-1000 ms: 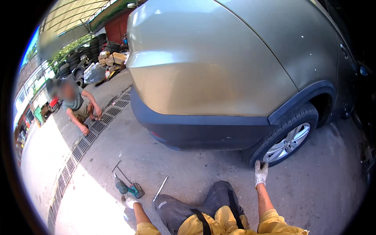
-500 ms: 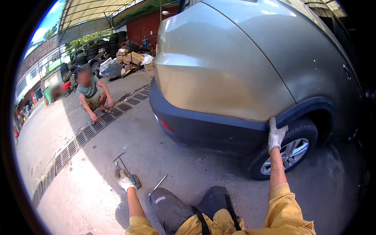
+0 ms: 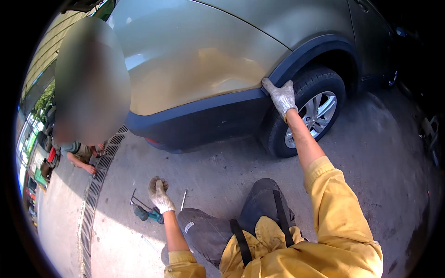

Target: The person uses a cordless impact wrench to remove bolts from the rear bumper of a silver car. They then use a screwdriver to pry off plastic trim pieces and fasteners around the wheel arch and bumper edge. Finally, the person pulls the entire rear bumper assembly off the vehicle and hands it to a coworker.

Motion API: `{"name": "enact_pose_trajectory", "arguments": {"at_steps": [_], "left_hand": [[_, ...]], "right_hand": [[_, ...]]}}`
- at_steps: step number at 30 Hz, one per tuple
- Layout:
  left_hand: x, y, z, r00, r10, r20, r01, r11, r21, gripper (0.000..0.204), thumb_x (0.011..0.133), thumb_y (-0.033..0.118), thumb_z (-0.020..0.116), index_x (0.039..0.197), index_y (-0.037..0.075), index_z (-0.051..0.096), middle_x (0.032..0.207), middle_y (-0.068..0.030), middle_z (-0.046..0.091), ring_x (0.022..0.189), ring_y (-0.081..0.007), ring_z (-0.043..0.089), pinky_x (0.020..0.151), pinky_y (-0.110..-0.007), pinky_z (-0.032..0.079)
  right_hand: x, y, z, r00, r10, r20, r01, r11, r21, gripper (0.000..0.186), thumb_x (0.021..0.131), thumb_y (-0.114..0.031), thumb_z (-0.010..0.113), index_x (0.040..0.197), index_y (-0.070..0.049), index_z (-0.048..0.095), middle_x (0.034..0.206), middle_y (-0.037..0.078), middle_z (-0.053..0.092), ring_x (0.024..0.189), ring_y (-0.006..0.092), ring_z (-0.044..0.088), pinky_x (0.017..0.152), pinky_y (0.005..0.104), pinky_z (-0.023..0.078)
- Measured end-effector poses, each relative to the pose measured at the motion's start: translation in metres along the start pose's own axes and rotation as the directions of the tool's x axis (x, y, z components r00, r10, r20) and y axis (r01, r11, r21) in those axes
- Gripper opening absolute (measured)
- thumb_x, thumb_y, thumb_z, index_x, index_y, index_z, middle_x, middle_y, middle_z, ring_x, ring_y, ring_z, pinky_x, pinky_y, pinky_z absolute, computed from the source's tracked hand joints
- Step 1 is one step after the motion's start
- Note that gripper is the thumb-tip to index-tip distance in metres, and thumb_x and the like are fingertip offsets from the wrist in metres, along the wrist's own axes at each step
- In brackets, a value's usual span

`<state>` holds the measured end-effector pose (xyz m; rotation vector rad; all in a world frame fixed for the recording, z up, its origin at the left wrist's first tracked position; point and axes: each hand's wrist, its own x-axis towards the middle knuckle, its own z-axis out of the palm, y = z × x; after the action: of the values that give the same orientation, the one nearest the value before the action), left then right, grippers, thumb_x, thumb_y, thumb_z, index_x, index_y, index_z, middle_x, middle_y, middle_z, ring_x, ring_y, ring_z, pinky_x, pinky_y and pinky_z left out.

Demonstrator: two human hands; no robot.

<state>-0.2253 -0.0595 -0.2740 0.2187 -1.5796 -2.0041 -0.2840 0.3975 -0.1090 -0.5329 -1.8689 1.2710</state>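
My right hand (image 3: 281,97), in a grey-white work glove, reaches to where the dark bumper (image 3: 204,118) meets the wheel arch trim (image 3: 320,48) of a grey-green car. Its fingers are stretched against that corner, with the thumb apart, just beside the rear tire (image 3: 319,83). My left hand (image 3: 160,194), also gloved, is raised over the ground with its fingers curled and the thumb pressed to them; whatever may be in it is hidden. Behind it lie a teal and black power tool (image 3: 149,214) and a thin dark T-shaped rod (image 3: 135,198). A slim metal rod (image 3: 184,199) lies by my left knee.
At the left a person (image 3: 79,155) crouches by a drain grate (image 3: 95,185) running along the concrete floor. The car body (image 3: 194,60) fills the upper middle. My knees (image 3: 264,204) are between my arms. Some blurred items (image 3: 431,134) stand at the far right.
My left hand has lifted off the power tool, which stays on the ground. My right hand stays at the bumper corner. The view has tilted down and turned right.
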Motion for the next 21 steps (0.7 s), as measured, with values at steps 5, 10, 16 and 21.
{"name": "enact_pose_trajectory", "arguments": {"at_steps": [5,10,16,21], "left_hand": [[-0.027,0.019,0.084,0.952,0.022,0.307,-0.05,0.995,0.084,0.023,0.088,0.009,0.059,0.108,-0.002,0.06,0.088,-0.0074,0.064,0.076,-0.0137,0.059,0.072,-0.027,0.05],[-0.073,-0.003,0.057,0.971,0.101,0.216,-0.199,0.841,0.503,0.021,0.085,0.011,0.06,0.104,0.004,0.064,0.094,-0.0102,0.067,0.089,-0.0182,0.064,0.082,-0.029,0.049],[-0.121,-0.127,-0.107,0.933,-0.182,-0.31,0.298,0.875,0.382,0.022,0.088,0.009,0.057,0.107,-0.001,0.062,0.089,-0.0079,0.065,0.077,-0.0146,0.059,0.072,-0.027,0.048],[-0.166,-0.223,-0.296,0.78,-0.275,-0.563,0.591,0.622,0.514,0.028,0.084,0.015,0.061,0.109,0.002,0.062,0.09,-0.0098,0.067,0.075,-0.0189,0.062,0.067,-0.031,0.05]], "right_hand": [[0.009,0.018,0.015,0.998,-0.029,0.048,0.028,0.999,0.022,0.104,0.067,-0.053,0.077,0.125,0.022,0.036,0.125,0.036,0.049,0.118,0.0394,0.051,0.102,0.0347,0.036],[0.022,0.04,0.024,0.998,0.042,0.039,-0.039,0.996,-0.08,0.101,0.064,-0.06,0.078,0.113,0.022,0.046,0.109,0.031,0.059,0.099,0.0326,0.059,0.092,0.0372,0.044],[0.047,0.074,0.017,0.994,-0.107,-0.006,0.105,0.986,-0.131,0.086,0.072,-0.061,0.07,0.114,0.014,0.057,0.114,0.022,0.062,0.099,0.0297,0.062,0.086,0.0377,0.05],[0.076,0.101,0.009,0.99,-0.135,0.042,0.141,0.955,-0.263,0.069,0.087,-0.056,0.053,0.134,-0.005,0.047,0.131,0.019,0.052,0.116,0.0318,0.055,0.094,0.0432,0.048]]}}
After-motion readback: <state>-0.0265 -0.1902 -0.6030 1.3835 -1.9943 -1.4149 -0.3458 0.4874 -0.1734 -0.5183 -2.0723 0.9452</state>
